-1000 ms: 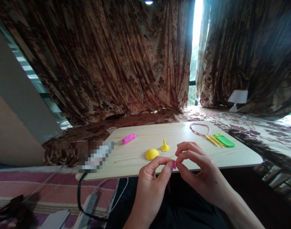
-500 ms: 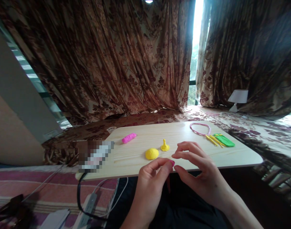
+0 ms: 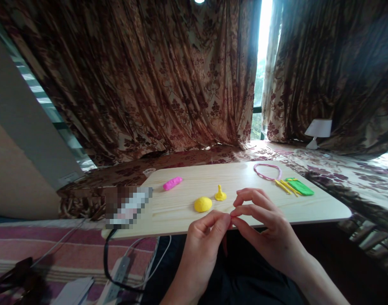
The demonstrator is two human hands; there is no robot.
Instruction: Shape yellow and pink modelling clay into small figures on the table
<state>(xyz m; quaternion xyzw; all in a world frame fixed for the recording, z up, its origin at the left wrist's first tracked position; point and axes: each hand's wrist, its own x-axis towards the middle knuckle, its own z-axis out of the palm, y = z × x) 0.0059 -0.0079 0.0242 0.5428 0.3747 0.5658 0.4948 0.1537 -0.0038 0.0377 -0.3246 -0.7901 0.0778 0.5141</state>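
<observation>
My left hand (image 3: 203, 245) and my right hand (image 3: 266, 231) meet fingertip to fingertip just above the near edge of the light wooden board (image 3: 308, 209). Both pinch a tiny bit of pink clay (image 3: 231, 217), almost hidden between the fingers. Just beyond the hands, on the board, lie a yellow clay dome (image 3: 203, 204) and a small yellow cone-shaped piece (image 3: 220, 193). A pink clay roll (image 3: 172, 183) lies at the board's far left.
At the board's far right lie a thin pink clay loop (image 3: 267, 171), yellow modelling tools (image 3: 288, 187) and a green clay slab (image 3: 301, 187). A blurred-out object (image 3: 127, 207) sits at the left edge, a black cable (image 3: 105, 258) below it. Patterned curtains hang behind; a white lamp (image 3: 317, 130) stands right.
The right fingers had drawn slightly apart from the left half a second ago; now they close back onto the pink bit. The pink clay shows less between the fingertips.
</observation>
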